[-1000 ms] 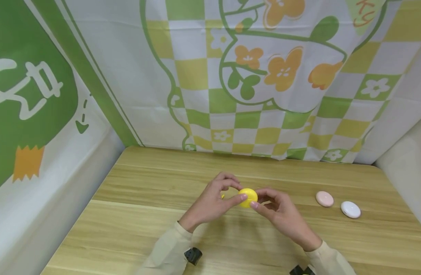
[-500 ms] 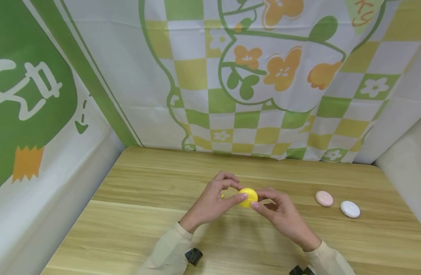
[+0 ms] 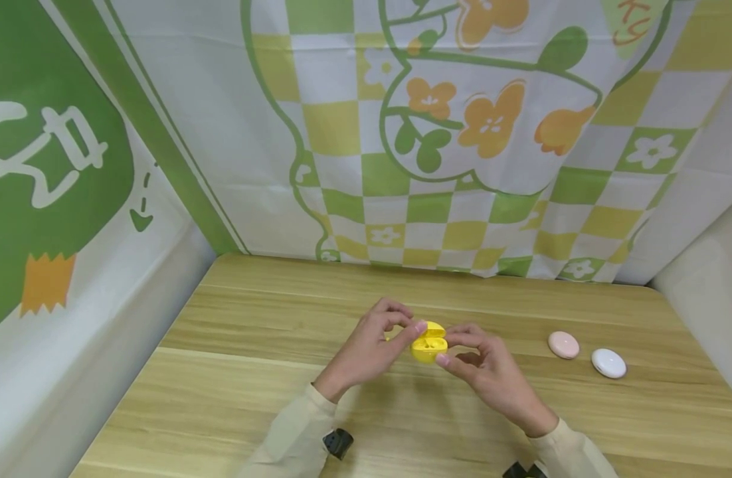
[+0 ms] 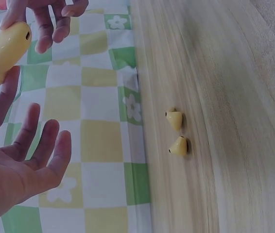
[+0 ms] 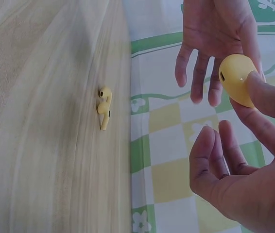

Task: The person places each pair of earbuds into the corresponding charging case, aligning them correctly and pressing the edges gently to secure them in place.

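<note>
A yellow earbud case [image 3: 426,356] is held above the table between both hands, its lid raised and the slots inside showing. My left hand [image 3: 366,344] has its thumb on the lid and pinches the case from the left. From the other side my right hand [image 3: 494,372] pinches the body between thumb and index finger. Two yellow earbuds lie apart from the case on the tabletop; the left wrist view shows one earbud [image 4: 175,120] beside a second earbud [image 4: 179,146]. In the head view the left hand mostly hides them.
On the right of the wooden table [image 3: 222,411] lie a pale pink rounded case [image 3: 564,345] and a white rounded case [image 3: 609,364]. A checked, flower-printed cloth [image 3: 438,199] hangs along the back edge, and a green and white cloth [image 3: 55,166] hangs at the left.
The case's lid has swung up from closed, and its inside now shows. My left thumb has moved up a little with the lid. The right hand stays almost still.
</note>
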The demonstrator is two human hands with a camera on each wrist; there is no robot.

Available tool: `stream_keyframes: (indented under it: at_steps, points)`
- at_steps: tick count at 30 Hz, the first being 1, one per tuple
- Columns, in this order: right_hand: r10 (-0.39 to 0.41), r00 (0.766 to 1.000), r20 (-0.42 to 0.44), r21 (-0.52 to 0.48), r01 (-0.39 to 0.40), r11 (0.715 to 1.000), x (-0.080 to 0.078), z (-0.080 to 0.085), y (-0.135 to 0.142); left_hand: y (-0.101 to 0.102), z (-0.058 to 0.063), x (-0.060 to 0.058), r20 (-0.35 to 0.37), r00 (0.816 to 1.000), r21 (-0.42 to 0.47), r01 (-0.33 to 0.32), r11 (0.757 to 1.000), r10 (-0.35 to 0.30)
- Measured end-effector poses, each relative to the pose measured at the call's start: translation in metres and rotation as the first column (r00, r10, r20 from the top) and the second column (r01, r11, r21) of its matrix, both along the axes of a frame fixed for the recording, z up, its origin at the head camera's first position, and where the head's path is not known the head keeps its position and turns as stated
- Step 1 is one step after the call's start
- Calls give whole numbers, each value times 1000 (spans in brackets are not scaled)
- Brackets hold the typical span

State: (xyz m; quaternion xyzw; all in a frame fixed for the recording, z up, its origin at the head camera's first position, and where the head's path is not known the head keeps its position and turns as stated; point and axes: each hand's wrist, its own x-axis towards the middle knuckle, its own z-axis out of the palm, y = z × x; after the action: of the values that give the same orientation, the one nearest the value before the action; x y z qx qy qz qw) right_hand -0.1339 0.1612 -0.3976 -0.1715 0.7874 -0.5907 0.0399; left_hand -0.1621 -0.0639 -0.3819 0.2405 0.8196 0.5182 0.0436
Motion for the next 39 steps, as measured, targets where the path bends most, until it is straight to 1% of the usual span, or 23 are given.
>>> stream_keyframes:
  at_steps: [5,8,10,12,15,18,20,22,24,27,29,31,33,39]
  points:
    - [-16,1000,-3,5,16,1000,1,0,0,0,-2,-2,14,1000,-9,-2,1000,3]
    - [-34,999,9,19,34,999,1,0,0,-3,-4,-4,18,1000,-20,-20,1000,21]
    - [-50,999,18,32,50,998,0,0,1,-6,-6,-5,10,999,-32,-48,998,49]
    - [-67,997,26,43,66,997,0,0,2,-10,-8,-6,-9,996,-59,-92,994,91]
    - [-85,996,21,51,83,995,0,0,4,-15,-14,-7,-44,985,-110,-169,979,165]
    - [-96,995,12,49,95,994,-1,-1,5,-20,-24,-10,-99,972,-179,-229,957,214]
    - [-102,995,10,52,101,993,-1,-2,6,-22,-32,-13,-144,964,-244,-255,936,225]
    - [-108,994,15,58,107,993,-1,-3,7,-23,-40,-15,-191,956,-325,-277,904,224]
    - [-111,994,21,65,109,992,-1,-4,8,-24,-46,-17,-212,951,-406,-294,865,224]
    - [-113,993,25,73,111,991,-2,-6,9,-22,-53,-19,-212,949,-497,-309,811,232]
    - [-114,993,25,73,112,991,-2,-6,9,-21,-56,-20,-199,950,-530,-312,789,242]
    - [-116,993,29,72,113,991,-2,-7,9,-20,-58,-21,-194,950,-550,-313,774,246]
    - [-117,993,34,72,114,991,-2,-8,10,-18,-60,-22,-187,951,-565,-308,765,245]
    - [-117,992,35,72,115,991,-2,-10,10,-15,-63,-26,-183,955,-593,-297,748,234]
